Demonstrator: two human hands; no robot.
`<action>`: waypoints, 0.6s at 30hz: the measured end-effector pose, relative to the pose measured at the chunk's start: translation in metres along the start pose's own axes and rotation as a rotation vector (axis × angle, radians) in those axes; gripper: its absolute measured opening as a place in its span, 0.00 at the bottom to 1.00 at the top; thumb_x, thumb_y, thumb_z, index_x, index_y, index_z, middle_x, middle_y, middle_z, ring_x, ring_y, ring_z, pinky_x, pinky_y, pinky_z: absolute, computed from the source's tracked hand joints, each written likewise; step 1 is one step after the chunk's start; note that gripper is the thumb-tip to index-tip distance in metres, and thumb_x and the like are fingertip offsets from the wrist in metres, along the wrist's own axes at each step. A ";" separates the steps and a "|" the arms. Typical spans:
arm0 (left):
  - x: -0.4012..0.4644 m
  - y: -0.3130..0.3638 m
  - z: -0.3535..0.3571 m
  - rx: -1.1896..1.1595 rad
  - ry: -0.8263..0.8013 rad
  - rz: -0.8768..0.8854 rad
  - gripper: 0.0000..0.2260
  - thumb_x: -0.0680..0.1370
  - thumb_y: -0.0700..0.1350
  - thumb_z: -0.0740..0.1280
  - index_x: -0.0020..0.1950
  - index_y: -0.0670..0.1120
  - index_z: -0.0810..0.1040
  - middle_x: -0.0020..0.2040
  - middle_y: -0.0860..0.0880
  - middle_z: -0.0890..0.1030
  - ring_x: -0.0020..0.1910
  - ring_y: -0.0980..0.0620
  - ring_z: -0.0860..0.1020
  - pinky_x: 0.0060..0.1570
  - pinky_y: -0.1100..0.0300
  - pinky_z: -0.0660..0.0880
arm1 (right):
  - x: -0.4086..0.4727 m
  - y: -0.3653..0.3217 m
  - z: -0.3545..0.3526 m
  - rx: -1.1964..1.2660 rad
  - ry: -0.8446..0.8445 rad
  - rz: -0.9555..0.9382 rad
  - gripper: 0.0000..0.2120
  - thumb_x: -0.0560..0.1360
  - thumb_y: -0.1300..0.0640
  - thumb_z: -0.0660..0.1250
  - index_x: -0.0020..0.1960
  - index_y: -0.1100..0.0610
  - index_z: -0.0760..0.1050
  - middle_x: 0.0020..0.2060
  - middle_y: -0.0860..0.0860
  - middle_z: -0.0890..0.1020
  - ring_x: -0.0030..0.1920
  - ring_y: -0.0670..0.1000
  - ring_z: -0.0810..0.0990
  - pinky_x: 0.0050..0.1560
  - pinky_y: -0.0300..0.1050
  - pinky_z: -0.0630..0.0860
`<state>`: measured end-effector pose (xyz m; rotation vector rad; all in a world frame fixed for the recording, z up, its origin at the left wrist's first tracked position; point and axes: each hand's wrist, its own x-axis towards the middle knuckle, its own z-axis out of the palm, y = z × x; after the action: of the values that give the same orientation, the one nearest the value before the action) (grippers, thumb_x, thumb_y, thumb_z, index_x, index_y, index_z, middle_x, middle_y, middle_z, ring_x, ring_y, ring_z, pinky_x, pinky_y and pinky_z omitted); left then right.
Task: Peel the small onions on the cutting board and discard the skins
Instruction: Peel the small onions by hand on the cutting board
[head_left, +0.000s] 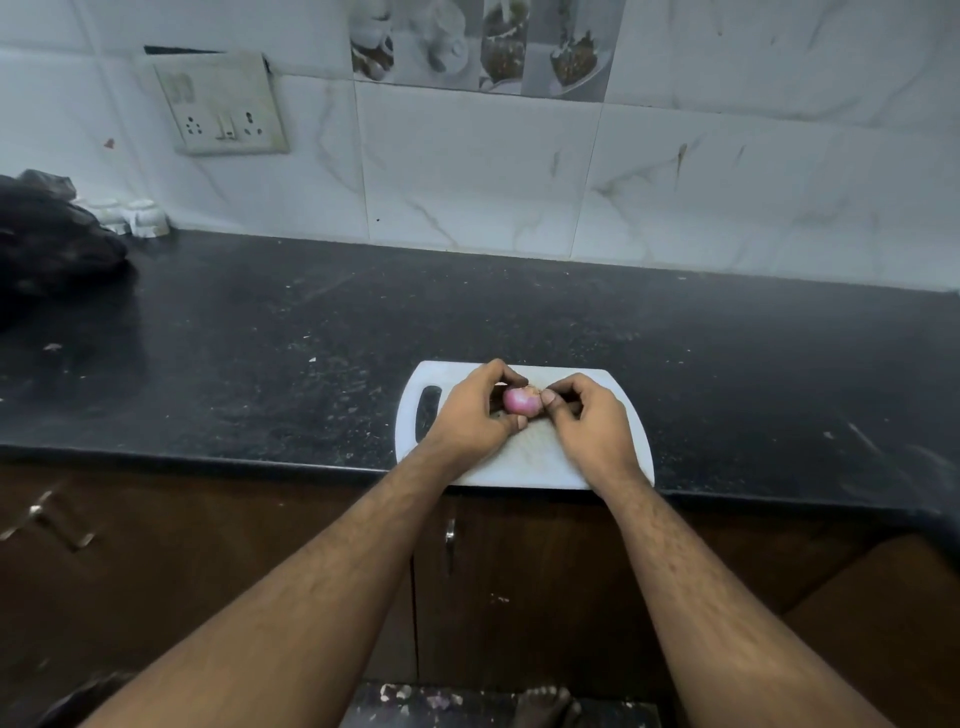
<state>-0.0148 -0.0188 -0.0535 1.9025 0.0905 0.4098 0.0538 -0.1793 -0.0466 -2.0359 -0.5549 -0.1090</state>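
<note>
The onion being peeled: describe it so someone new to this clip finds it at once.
On the black countertop, find the white cutting board at the front edge. Above it, the left hand and right hand meet around the small onion, the only pink, rounded thing there.

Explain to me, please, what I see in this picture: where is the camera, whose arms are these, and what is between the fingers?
There is no machine here. The single picture comes from a camera worn on a person's head, looking forward and down, so the two bare arms are that person's own. They stand at a dark kitchen counter, where a white cutting board lies at the near edge. Above the board, the left hand grips a small pinkish onion, while the right hand pinches at its end, apparently pulling skin away. At the far left sits a dark bag, and a switch and socket plate is on the tiled wall.
</note>
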 end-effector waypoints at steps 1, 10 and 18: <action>0.000 0.000 0.000 -0.016 -0.003 0.000 0.15 0.73 0.37 0.77 0.56 0.46 0.76 0.56 0.46 0.85 0.57 0.49 0.84 0.61 0.55 0.80 | 0.000 0.000 0.000 -0.008 0.004 0.008 0.02 0.81 0.56 0.68 0.51 0.52 0.80 0.42 0.42 0.84 0.45 0.39 0.81 0.45 0.33 0.73; -0.002 0.004 0.002 0.010 0.059 -0.025 0.13 0.74 0.46 0.79 0.53 0.50 0.77 0.53 0.52 0.85 0.54 0.51 0.84 0.60 0.52 0.81 | 0.000 -0.003 0.004 -0.072 -0.007 0.008 0.04 0.83 0.50 0.62 0.53 0.48 0.74 0.43 0.39 0.80 0.45 0.37 0.77 0.41 0.30 0.68; -0.004 0.005 -0.001 -0.018 0.020 0.001 0.11 0.78 0.50 0.75 0.53 0.49 0.75 0.52 0.50 0.87 0.54 0.50 0.86 0.59 0.51 0.81 | 0.002 -0.005 0.005 -0.162 -0.108 0.001 0.10 0.85 0.48 0.58 0.47 0.49 0.72 0.40 0.43 0.80 0.42 0.43 0.78 0.38 0.42 0.70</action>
<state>-0.0194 -0.0203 -0.0497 1.8815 0.0989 0.4286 0.0532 -0.1725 -0.0446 -2.2098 -0.6304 -0.0448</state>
